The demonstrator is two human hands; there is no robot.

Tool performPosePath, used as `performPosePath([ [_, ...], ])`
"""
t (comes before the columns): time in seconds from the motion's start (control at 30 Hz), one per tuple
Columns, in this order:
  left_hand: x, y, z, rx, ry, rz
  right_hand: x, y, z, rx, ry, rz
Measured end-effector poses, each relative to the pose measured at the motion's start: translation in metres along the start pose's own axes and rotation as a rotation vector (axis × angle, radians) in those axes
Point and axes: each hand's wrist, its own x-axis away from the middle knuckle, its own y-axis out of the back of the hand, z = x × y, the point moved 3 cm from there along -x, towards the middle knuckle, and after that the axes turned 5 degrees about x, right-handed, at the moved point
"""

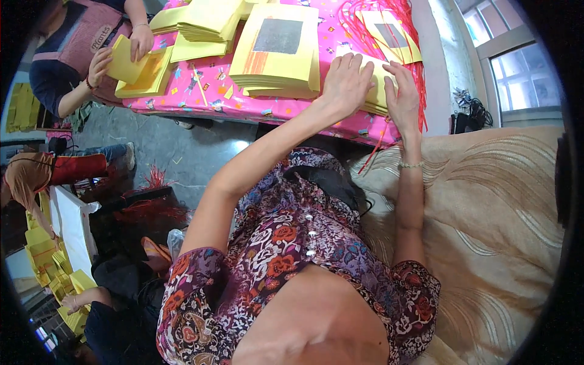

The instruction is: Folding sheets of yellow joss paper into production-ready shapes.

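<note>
My left hand (350, 85) rests on the near left part of a stack of yellow paper sheets (378, 85), fingers stretched out over its top. At the stack's right edge is my right hand (403, 97), thumb and fingers apart, wearing a beaded bracelet (411, 165) on the wrist. Both hands hide much of this stack. Just left of it lies a thick stack of yellow paper (277, 73), its top sheet bearing a dark grey square and an orange streaked patch. Another yellow sheet with a grey square (392, 36) lies beyond my right hand, partly under red strings (380, 12).
A pink patterned cloth (201, 91) covers the table, with more yellow stacks (207, 27) on it. At far left a co-worker's hands (121, 58) handle yellow paper. A beige patterned sofa (486, 201) is at my right. Other people work at lower left.
</note>
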Motion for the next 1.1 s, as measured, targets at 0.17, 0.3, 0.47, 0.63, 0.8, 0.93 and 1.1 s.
performPosePath([
  [0.17, 0.016, 0.074, 0.031, 0.117, 0.039, -0.042, -0.022, -0.004, 0.041, -0.139, 0.100, 0.034],
  [0.3, 0.039, 0.111, 0.081, 0.101, 0.153, 0.076, -0.033, -0.031, 0.076, -0.188, 0.274, 0.165],
  [0.47, 0.056, 0.123, 0.112, 0.017, 0.156, 0.198, -0.041, -0.056, 0.098, -0.078, 0.428, 0.207],
  [0.63, 0.056, 0.122, 0.129, 0.038, 0.145, 0.269, -0.044, -0.072, 0.097, -0.024, 0.457, 0.258],
  [0.8, 0.046, 0.123, 0.147, 0.174, 0.123, 0.314, -0.053, -0.072, 0.090, -0.123, 0.356, 0.341],
  [0.93, 0.042, 0.118, 0.160, 0.294, 0.186, 0.346, -0.064, -0.072, 0.088, -0.140, 0.268, 0.415],
  [1.1, 0.037, 0.111, 0.174, 0.278, 0.219, 0.387, -0.071, -0.074, 0.083, -0.157, 0.106, 0.505],
])
